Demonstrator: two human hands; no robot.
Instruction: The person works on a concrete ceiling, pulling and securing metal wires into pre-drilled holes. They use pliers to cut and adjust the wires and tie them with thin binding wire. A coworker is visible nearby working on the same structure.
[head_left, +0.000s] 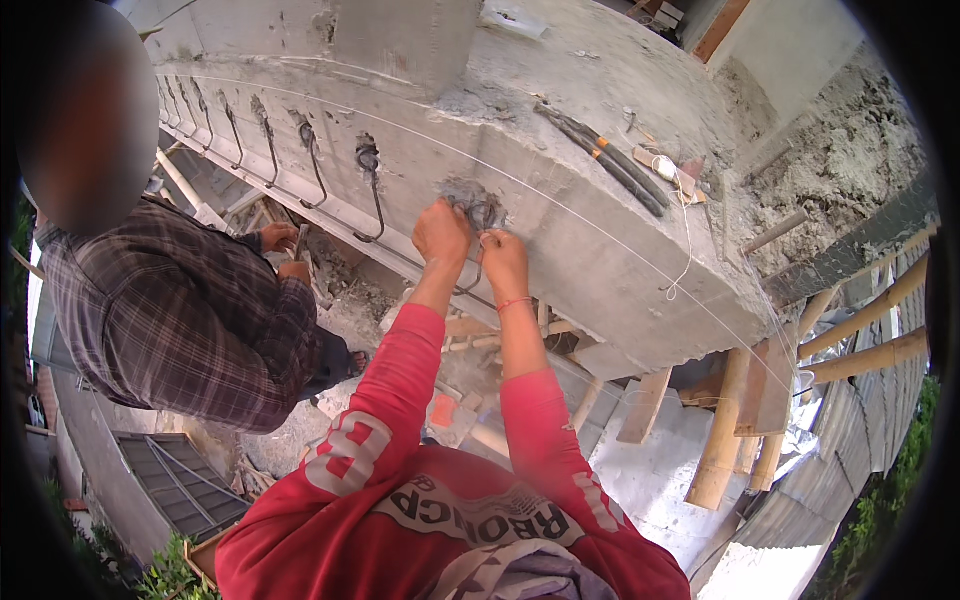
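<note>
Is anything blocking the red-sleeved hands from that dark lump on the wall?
Nothing visible is. The left hand and right hand are right at the dark lump. The white string passes above them in the picture, not between.

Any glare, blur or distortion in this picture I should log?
Head view: corners black, corrugated sheeting bowed along the fisheye rim; a bright patch washed out at lower right; the co-worker's head blurred over; left hand and right hand fairly clear.
</note>
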